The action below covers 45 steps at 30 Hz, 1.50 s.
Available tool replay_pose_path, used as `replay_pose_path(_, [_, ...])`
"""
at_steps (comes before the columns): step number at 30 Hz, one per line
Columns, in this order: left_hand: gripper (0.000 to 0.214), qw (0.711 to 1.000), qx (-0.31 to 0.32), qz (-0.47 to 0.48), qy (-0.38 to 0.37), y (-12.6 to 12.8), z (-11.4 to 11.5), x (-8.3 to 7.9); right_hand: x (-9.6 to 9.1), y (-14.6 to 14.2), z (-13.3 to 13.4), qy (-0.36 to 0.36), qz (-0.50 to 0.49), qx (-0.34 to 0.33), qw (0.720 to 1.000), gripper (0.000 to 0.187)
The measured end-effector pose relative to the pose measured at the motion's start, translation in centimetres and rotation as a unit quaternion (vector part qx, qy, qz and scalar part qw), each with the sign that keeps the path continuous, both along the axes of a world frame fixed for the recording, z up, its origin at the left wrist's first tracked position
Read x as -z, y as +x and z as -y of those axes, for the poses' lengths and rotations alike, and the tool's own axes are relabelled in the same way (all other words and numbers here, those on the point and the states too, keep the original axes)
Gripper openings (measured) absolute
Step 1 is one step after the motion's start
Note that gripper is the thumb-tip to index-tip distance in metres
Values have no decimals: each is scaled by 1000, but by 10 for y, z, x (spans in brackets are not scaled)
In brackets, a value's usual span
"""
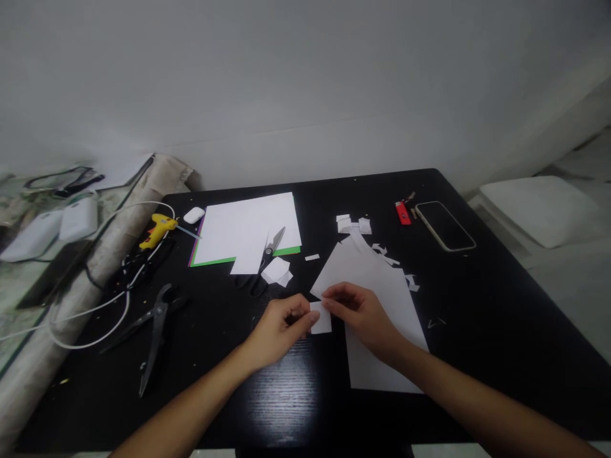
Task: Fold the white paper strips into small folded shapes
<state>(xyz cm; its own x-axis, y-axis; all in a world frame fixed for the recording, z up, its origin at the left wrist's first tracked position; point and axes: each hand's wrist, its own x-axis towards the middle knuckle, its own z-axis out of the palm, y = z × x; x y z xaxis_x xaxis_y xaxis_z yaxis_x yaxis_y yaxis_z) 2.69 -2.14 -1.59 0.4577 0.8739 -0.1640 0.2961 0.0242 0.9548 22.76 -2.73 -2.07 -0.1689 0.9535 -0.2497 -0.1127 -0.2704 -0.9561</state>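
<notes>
Between my two hands is a small white square of paper [321,320]. My left hand [285,320] pinches its left edge between thumb and fingers. At the top right corner, my right hand [356,312] has thumb and forefinger closed on the same piece. Under my right hand lies a large white sheet of paper [384,343] with an angled top edge. Small folded paper pieces [344,224] and curled scraps sit at its far end. Left of these are black-handled scissors [270,251] and a folded white paper shape [277,272].
A stack of paper [238,222] lies at the back left, beside a yellow glue gun [156,231] and a white mouse [194,215]. Large pliers [159,312] rest at left near a white cable [126,312]. A red lighter [402,213] and a phone [445,226] are at right.
</notes>
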Motion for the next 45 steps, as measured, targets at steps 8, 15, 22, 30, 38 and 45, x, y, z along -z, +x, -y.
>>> replay_pose_path(8, [34, 999, 16, -45, 25, -5, -1, 2, 0, 0, -1, -25, -17, -2, 1000, 29])
replay_pose_path(15, [34, 997, 32, -38, 63, -4, -4, -2, -3, 0, -2, -12, -3, -59, 998, 28])
replay_pose_path(22, [29, 997, 17, -22, 77, -6, -4, 0, -7, -1, 0, -2, 10, -71, 997, 29])
replay_pose_path(30, [28, 995, 11, -3, 101, -6, -5, 0, -9, -1, 0, -17, -3, -80, 997, 29])
replay_pose_path(38, [30, 997, -17, -3, 77, -8, -6, 5, 1, -2, 1, -13, -11, -114, 993, 34])
replay_pose_path(45, [30, 997, -3, -5, 79, -6, -5, 4, 4, -2, 4, 9, 20, -121, 992, 32])
